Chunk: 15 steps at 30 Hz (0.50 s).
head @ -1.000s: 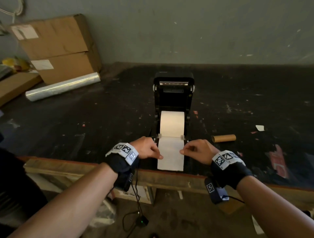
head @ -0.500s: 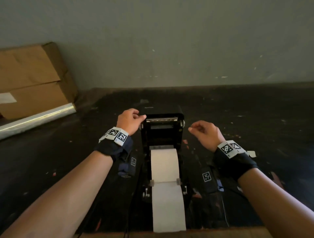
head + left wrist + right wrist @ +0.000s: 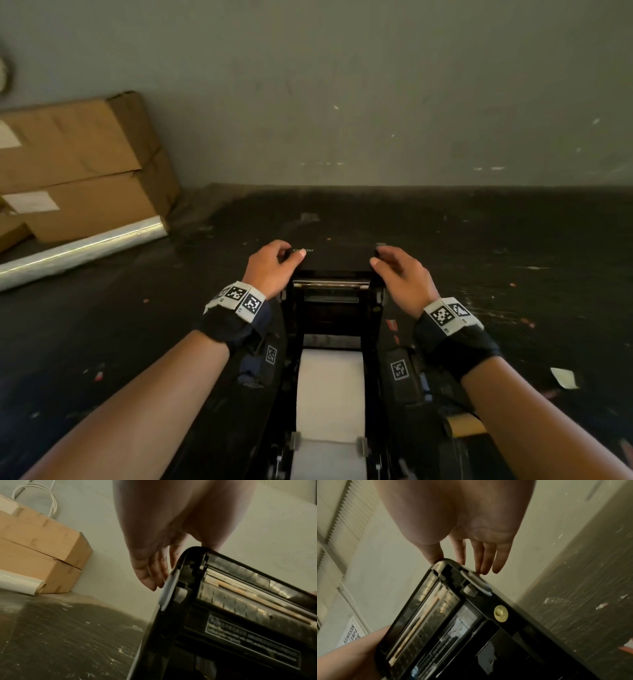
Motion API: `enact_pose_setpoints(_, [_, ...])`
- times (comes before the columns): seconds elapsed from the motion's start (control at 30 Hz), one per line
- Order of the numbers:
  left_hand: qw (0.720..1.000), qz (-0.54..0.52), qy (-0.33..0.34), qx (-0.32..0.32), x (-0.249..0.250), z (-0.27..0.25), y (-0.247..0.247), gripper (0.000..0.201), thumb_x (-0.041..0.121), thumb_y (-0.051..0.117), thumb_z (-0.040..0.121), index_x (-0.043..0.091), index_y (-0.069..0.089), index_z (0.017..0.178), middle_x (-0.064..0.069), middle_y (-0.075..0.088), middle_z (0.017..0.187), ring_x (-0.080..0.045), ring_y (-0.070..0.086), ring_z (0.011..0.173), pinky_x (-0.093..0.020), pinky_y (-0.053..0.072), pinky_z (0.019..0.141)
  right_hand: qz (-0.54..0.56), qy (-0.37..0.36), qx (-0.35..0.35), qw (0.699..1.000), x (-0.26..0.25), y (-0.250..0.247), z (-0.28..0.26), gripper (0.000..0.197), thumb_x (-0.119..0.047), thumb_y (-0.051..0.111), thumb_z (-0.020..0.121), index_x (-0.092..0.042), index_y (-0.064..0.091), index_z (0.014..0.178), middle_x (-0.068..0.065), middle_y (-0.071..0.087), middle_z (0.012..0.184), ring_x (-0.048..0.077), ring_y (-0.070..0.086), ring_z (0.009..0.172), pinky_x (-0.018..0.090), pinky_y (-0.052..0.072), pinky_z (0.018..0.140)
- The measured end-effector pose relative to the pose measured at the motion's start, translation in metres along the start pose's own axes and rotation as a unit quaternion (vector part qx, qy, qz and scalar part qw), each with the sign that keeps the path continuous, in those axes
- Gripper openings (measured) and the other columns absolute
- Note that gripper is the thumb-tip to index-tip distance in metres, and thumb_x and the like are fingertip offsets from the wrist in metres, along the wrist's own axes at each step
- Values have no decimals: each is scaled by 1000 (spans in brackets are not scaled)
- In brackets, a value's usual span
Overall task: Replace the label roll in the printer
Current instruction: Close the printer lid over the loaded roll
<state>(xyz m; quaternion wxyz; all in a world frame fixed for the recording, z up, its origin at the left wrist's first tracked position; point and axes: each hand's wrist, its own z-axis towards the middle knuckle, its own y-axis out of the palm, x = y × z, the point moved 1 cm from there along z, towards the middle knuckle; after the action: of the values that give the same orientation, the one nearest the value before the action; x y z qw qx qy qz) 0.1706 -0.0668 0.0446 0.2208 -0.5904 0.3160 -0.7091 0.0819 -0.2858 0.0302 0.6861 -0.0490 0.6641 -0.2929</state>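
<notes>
Scuffed dark bench (image 3: pixel 137 342): both hands grip glossy black printer lid (image 3: pixel 334 260) corners.

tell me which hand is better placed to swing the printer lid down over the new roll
Neither clearly; both look equally placed. The left hand grips the left top corner of the raised lid and the right hand grips the right corner, so closing it with both seems best.
</notes>
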Motion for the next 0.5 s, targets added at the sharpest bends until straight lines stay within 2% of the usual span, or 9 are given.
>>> enact_pose_setpoints(0.17, [1000,-15,8,-9,-5,-3,0,44,47,52,88,17,56,121,-4,61,123,-19,55,115,-25,39,92,38,7,1,999,-1,3,-2,36,-31,56,89,-23,53,125,-9,57,107,6,52,99,9,36,72])
enact_pose_setpoints(0.3, [999,-44,21,-2,-7,-21,-3,41,43,54,89,18,55,122,-2,60,123,-15,55,111,-24,38,91,53,0,19,998,-3,7,-17,35,-27,57,89,-23,53,123,-7,57,109,8,54,102,11,37,74])
enact_pose_setpoints(0.37, [997,-56,44,-1,-8,-36,-9,39,41,55,89,18,54,121,-1,61,120,-11,54,106,-23,38,90,67,-5,37,997,-3,9,-30,34,-25,57,88,-25,53,122,-6,58,114,10,54,106,16,42,81])
enact_pose_setpoints(0.43, [996,-61,69,-2,-11,-55,-15,38,40,56,88,19,54,119,-1,61,118,-10,55,106,-23,40,89,82,-9,53,995,-3,12,-49,34,-25,59,87,-28,52,120,-5,58,117,13,55,110,32,49,90])
enact_pose_setpoints(0.5, [994,-66,86,-6,-15,-75,-20,37,39,59,87,19,54,118,0,62,117,-13,57,107,-23,43,89,83,-19,66,994,-2,13,-69,34,-23,61,86,-29,52,118,-4,58,117,14,56,111,40,49,95])
